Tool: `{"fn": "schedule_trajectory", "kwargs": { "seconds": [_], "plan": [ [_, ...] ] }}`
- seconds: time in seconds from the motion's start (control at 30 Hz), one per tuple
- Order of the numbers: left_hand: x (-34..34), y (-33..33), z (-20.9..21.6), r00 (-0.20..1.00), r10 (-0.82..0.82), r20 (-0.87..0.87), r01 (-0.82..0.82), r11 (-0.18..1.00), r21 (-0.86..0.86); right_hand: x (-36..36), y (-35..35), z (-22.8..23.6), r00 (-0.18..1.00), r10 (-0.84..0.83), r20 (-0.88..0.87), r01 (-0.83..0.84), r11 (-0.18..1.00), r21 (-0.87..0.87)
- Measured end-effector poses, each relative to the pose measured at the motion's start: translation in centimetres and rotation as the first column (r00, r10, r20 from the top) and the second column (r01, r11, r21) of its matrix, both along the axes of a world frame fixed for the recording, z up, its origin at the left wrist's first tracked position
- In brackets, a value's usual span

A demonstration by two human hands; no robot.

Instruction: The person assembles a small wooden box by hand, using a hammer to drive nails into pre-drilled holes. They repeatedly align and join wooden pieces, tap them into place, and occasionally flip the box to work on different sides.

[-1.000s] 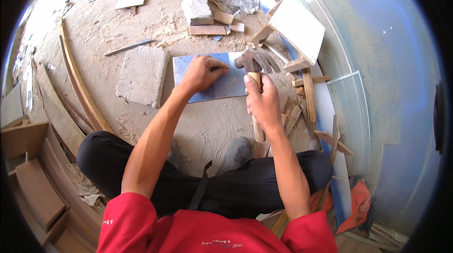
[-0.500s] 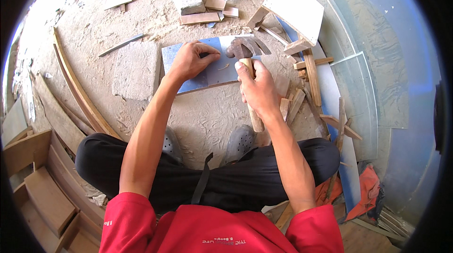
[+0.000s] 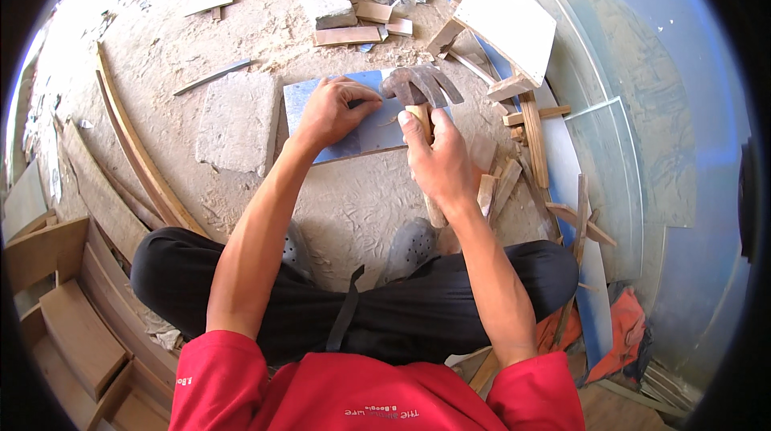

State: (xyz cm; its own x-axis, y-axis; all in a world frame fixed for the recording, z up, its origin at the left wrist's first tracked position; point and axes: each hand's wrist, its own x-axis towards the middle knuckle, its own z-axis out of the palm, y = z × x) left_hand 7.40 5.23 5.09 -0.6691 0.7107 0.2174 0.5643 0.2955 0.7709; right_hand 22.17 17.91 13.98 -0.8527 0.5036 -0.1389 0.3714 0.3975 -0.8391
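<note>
Now my right hand (image 3: 438,162), gripping the claw hammer (image 3: 419,92), has lowered its head beside my left hand (image 3: 333,114), which pinches something small on the blue panel (image 3: 365,130).

hammer handle (image 3: 434,208) mid-part hidden in right hand (image 3: 438,159), blue panel (image 3: 365,127) partly covered

A wooden-handled claw hammer (image 3: 421,98) is held head-down over a pale blue flat panel (image 3: 371,127) laid on sandy ground.

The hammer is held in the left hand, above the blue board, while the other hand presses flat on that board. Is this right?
Not quite. The head view shows the hammer gripped by the right hand, not the left. The left hand is the one pressing on the blue board.
</note>
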Motion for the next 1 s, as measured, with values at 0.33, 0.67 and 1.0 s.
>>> {"fn": "schedule_trajectory", "kwargs": {
  "seconds": [0.33,0.67,1.0],
  "plan": [
    [0.1,-0.4,-0.5,0.999,-0.023,-0.039,0.025,0.999,0.042,-0.4,-1.4,2.5,0.999,0.009,0.039,-0.014,0.993,0.119],
    [0.0,-0.6,-0.6,0.996,-0.031,-0.083,0.035,0.998,0.047,-0.4,-1.5,1.6,1.0,0.028,0.008,-0.029,0.987,0.156],
    [-0.1,-0.5,-0.3,0.995,-0.06,-0.074,0.063,0.997,0.035,0.0,-0.8,-0.3,0.997,0.014,-0.076,-0.009,0.998,0.06]
  ]
}}
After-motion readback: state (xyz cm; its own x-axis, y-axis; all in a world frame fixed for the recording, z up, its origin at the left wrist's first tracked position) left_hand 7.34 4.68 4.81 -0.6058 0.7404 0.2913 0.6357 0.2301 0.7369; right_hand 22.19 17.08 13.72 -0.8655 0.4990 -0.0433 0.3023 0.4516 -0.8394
